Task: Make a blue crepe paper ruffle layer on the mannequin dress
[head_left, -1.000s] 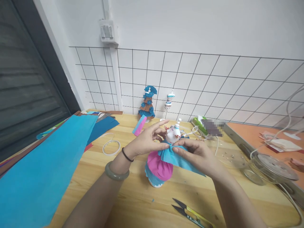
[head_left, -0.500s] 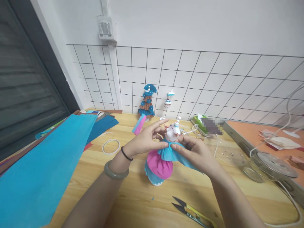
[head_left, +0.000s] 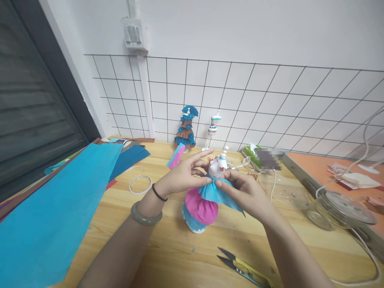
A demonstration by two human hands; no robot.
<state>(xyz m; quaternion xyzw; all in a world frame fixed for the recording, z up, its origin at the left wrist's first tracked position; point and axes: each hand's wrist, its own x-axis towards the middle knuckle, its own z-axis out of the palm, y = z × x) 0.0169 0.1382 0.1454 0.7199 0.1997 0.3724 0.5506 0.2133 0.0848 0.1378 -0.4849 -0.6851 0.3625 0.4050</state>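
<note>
A dressed figure stands upright on the table, with a white upper body and a puffed pink paper skirt over a light blue hem. Around its middle, just above the pink skirt, runs a pleated strip of light blue crepe paper. My left hand presses the paper's gathers with its thumb at the front, the fingers curling behind the figure. From the other side, my right hand pinches the same strip between thumb and fingers. The strip's loose end hangs below my right hand. The fingertips behind are partly hidden.
Yellow-handled thread snips lie near the front. To the left are a tape roll and a large blue paper sheet. Two decorated figures, one in blue and brown, stand behind. Cables and a clear spool are at right.
The loose end of the blue crepe paper has drawn in and hangs lower, closer to the figure. Both hands keep nearly the same place at its waist.
</note>
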